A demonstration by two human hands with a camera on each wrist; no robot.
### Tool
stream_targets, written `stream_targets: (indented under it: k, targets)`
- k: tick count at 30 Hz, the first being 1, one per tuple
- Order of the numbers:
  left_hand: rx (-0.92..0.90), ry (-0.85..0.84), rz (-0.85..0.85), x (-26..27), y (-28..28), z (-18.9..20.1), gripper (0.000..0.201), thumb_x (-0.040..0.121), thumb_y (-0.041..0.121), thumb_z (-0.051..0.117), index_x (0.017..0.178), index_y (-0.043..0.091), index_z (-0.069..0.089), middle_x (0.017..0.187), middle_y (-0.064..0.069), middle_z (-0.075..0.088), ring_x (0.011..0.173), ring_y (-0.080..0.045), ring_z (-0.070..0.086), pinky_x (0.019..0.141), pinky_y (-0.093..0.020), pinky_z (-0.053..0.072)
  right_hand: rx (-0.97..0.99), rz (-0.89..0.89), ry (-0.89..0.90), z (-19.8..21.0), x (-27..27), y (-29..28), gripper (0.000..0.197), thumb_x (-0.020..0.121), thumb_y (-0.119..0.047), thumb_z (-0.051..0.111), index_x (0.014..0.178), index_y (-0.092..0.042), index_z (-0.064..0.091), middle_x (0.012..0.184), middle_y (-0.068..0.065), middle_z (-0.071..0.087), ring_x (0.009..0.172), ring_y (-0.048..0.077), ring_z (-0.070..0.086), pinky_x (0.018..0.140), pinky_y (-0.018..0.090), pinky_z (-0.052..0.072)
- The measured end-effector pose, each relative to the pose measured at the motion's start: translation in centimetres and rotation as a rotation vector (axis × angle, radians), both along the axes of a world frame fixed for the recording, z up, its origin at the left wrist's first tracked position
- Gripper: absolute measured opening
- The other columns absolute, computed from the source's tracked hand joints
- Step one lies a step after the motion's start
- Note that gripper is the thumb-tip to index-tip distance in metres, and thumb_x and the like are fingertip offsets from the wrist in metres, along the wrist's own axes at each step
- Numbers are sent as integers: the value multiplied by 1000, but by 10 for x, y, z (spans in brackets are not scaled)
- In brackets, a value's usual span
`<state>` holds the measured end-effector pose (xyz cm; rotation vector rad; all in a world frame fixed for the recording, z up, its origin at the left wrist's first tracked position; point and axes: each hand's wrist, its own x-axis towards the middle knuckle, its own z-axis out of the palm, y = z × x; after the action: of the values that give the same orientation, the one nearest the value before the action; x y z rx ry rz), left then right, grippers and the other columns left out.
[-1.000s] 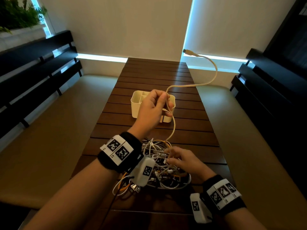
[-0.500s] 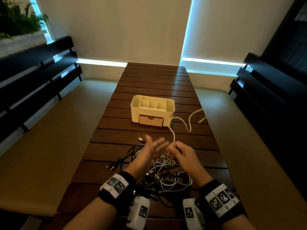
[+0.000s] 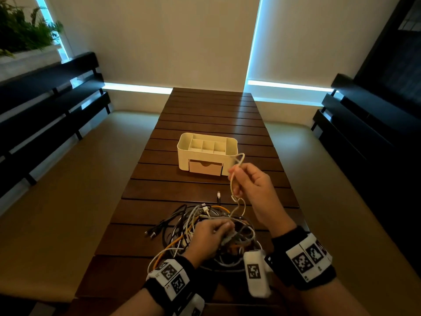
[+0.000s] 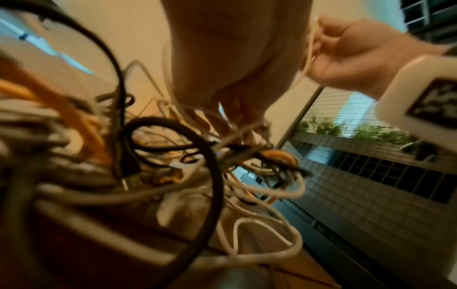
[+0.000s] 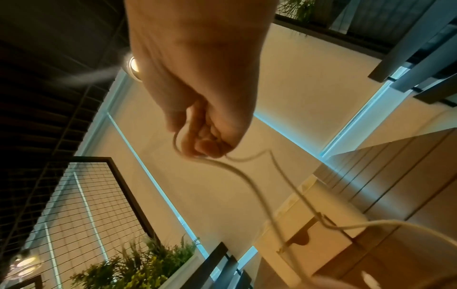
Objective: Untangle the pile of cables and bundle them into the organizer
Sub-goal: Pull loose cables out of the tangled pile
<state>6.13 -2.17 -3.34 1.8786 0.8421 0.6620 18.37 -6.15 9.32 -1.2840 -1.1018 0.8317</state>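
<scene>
Seen from above, a person works at a long slatted wooden surface [image 3: 205,124]. A tangled pile of cables [image 3: 205,233], white, grey, black and orange, lies at the near end. The left hand [image 3: 210,236] rests on top of the pile with its fingers curled around some strands, probably to hold the tangle down. The right hand [image 3: 250,185] is raised above and just beyond the pile, fingers pinched on a cream cable [image 3: 237,179]; a small loop stands above the grip and the rest hangs down in bends into the pile, so this one cable seems to be getting drawn free. A cream organizer [image 3: 183,153] with open compartments and a small front drawer sits farther along the surface, just left of the raised hand, and no cables show inside. A loose plug [image 3: 218,194] lies between the pile and the organizer.
</scene>
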Motion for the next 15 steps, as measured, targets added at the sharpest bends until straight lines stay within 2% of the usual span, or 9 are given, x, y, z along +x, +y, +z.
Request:
stream_targets:
  k: [2,4,6,8,10,12,13,15]
  targets:
    - [148,-64,97,-2,5,9,16,91,16,59,96,10,74,94,3,63,86,-4,58,76,-11,42,-181,56,-116,-12,5,0,26,87,-36,53,103,-19,63,74,-4,58,54,-3,51,53,12,42]
    - [215,-137,163,-4,9,20,14,91,13,59,95,8,72,91,1,58,84,-9,57,72,-12,43,-344,116,-272,-32,4,-1,21,88,-35,58,105,-23,61,85,-10,61,69,-4,58,61,13,45]
    - [158,-231,188,-6,14,28,15,91,8,58,95,14,71,91,3,65,85,-7,61,74,-14,47,-386,126,-368,-53,-1,-5,10,85,-34,63,95,-31,61,91,-9,64,83,6,62,70,20,50]
    - [6,-286,199,-7,17,32,18,91,6,57,95,18,70,89,3,69,84,-4,65,77,-18,51,-375,88,-395,-69,-4,-8,4,83,-34,66,84,-32,63,86,-6,67,79,9,62,71,24,50]
    - [-101,-297,187,-6,18,33,19,92,8,56,93,20,70,86,4,70,81,-5,66,77,-25,53,-374,104,-472,-76,-3,-11,15,82,-30,68,70,-31,60,72,-6,62,63,-1,55,60,15,44]
    - [-99,-305,162,-4,15,33,24,91,6,57,88,27,70,87,7,71,84,-6,67,80,-26,53,-428,134,-539,-81,-2,-11,28,81,-24,70,59,-27,52,61,-8,53,51,-3,48,51,12,38]
    - [-82,-324,160,-3,14,33,27,91,5,57,87,29,69,88,7,71,85,-6,67,81,-27,53,-460,150,-570,-83,-2,-11,29,81,-22,70,59,-26,52,61,-9,52,51,-2,48,49,11,38]
    - [-15,-377,174,-1,10,34,27,91,4,56,87,27,69,88,1,71,86,-11,67,80,-30,54,-503,170,-593,-85,0,-10,14,83,-19,67,71,-23,63,66,-10,55,57,-3,51,49,9,40]
